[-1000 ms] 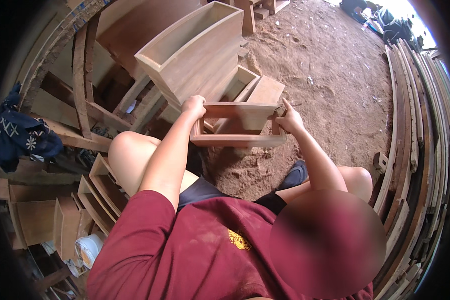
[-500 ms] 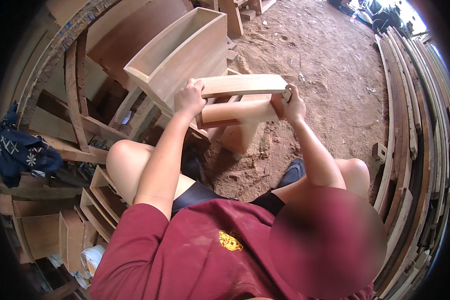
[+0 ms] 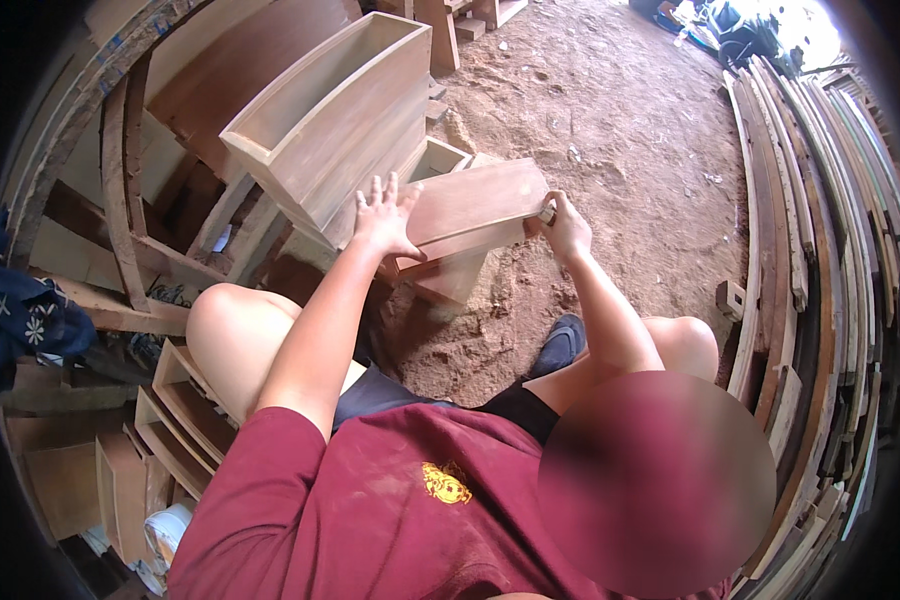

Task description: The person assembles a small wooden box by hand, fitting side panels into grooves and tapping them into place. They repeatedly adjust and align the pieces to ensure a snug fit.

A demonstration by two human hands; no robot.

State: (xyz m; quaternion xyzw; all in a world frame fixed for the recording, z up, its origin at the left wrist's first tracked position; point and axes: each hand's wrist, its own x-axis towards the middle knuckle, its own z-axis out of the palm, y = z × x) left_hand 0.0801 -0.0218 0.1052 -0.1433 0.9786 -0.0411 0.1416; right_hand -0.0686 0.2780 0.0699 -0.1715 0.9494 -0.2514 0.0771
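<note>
Seated person handling a long wooden box, which lies just right of and nearer the body than the tall open box, the landmark here; its broad, flat face is turned upward. The left hand, just below the tall open box, is spread, fingers fanned and thumb apart, at the near-left end of the long wooden box; whether the palm bears on it cannot be told. The right hand, farther right of the tall open box, pinches the opposite end between thumb and curled fingers. A small open compartment adjoins the tall open box at its lower right. Stacked planks lie well to its right; a dark blue patterned cloth hangs to its lower left.
</note>
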